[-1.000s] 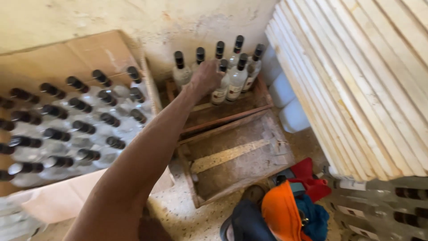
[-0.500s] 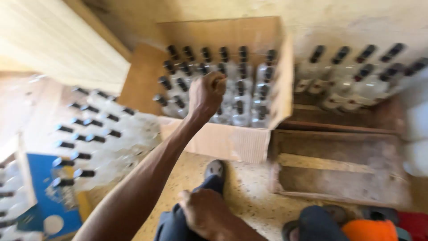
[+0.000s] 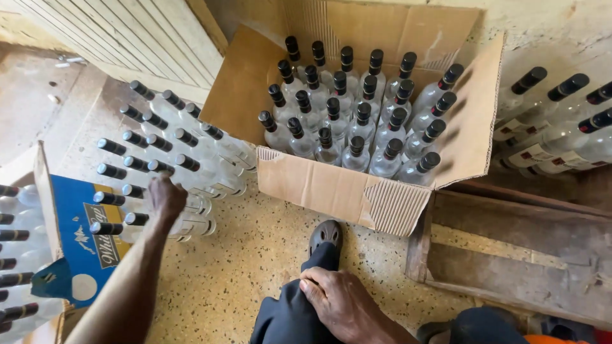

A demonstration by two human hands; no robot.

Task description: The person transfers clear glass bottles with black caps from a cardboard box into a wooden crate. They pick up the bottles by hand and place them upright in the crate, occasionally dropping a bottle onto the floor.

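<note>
My left hand [image 3: 167, 197] reaches down to a group of clear glass bottles with black caps [image 3: 159, 153] standing on the speckled floor at the left. Its fingers are curled over the top of one bottle in that group. My right hand [image 3: 341, 307] rests flat on my dark-trousered knee and holds nothing. Ahead stands an open brown carton [image 3: 331, 191] filled with several rows of the same capped bottles [image 3: 363, 127].
A blue carton [image 3: 83, 229] with more bottles stands at the far left. A worn wooden crate [image 3: 510, 255] lies at the right, with labelled bottles [image 3: 554, 134] behind it. A pale slatted panel [image 3: 127, 38] leans at the top left. My sandalled foot [image 3: 325, 234] is below the carton.
My view has swung left. My left hand went from the bottles by the wooden crate, across the brown carton, down to the floor bottles at the left. The right hand stays on my knee.
</note>
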